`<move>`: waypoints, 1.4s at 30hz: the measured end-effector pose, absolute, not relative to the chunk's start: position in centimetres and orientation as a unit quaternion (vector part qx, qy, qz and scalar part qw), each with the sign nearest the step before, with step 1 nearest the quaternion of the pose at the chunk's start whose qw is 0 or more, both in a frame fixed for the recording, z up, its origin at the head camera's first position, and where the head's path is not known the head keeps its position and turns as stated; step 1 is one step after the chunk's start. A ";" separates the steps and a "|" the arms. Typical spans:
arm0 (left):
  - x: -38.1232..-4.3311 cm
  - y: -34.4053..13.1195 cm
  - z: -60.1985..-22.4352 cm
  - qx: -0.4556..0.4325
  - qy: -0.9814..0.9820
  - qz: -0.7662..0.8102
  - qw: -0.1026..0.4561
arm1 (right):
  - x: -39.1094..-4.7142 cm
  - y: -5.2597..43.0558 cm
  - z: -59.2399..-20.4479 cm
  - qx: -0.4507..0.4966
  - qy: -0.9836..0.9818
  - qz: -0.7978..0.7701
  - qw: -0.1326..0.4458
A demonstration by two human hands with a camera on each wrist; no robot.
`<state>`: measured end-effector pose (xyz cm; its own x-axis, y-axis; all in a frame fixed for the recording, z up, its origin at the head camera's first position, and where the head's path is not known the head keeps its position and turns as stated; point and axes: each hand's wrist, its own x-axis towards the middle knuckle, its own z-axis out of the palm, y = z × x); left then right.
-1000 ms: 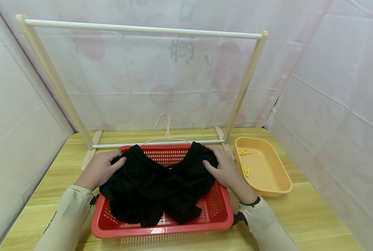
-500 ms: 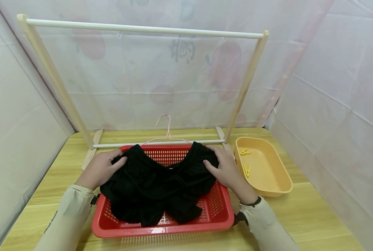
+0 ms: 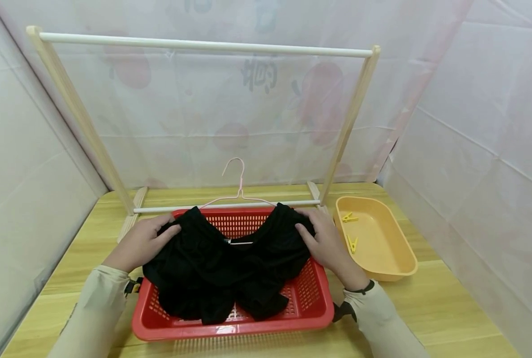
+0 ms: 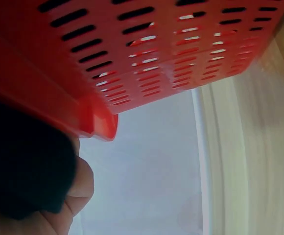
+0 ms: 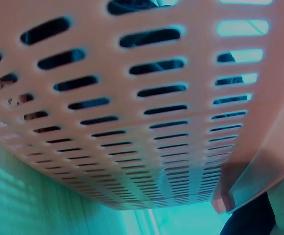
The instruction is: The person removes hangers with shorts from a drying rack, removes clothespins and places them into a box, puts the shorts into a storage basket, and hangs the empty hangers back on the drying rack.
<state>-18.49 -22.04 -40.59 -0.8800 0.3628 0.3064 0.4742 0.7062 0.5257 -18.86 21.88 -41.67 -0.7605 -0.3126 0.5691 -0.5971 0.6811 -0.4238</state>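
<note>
Black shorts spread over the red basket, their waistband toward the rack. A thin pink hanger rises from the waist opening, hook up, and its sloping arms run into both top corners of the shorts. Inside the opening, a short pale line shows. My left hand grips the left waist corner, thumb on top. On the opposite corner, my right hand holds the fabric the same way. Black cloth covers part of the left fingers in the left wrist view.
A wooden rack with a white top bar stands behind the basket, its lower bar close to the table. To the right sits a yellow tray holding two yellow clothespins. The wood-grain table extends around them.
The hanger hook has risen slightly. My right hand has shifted a little to the right with its corner of the shorts, and the pale line has come into sight in the waist opening.
</note>
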 end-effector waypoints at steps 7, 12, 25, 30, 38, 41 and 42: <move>-18.2 -22.7 -39.4 -0.233 -0.913 -0.326 0.075 | -18.8 21.8 -41.3 0.273 -0.861 0.339 0.263; -17.8 -23.0 -38.7 -0.219 -0.913 -0.339 0.067 | -18.6 21.8 -40.8 0.291 -0.845 0.360 0.268; -17.0 -23.0 -37.9 -0.270 -0.901 -0.310 0.137 | -18.2 21.4 -40.2 0.298 -0.819 0.368 0.324; -16.3 -22.7 -37.2 -0.284 -0.885 -0.339 0.151 | -17.8 21.3 -39.6 0.293 -0.804 0.398 0.331; -15.9 -22.4 -36.5 -0.288 -0.877 -0.358 0.142 | -17.9 21.7 -39.3 0.307 -0.795 0.399 0.338; -16.0 -22.2 -36.5 -0.280 -0.882 -0.347 0.155 | -17.9 21.8 -39.4 0.313 -0.797 0.395 0.333; -16.1 -22.2 -36.6 -0.279 -0.883 -0.341 0.164 | -17.9 21.8 -39.4 0.315 -0.797 0.394 0.332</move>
<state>-16.10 -22.22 -36.55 -0.7902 0.3820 0.4792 0.6048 0.6117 0.5099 -17.94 21.77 -39.37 -0.5804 -0.2406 0.7780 -0.7643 0.4908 -0.4183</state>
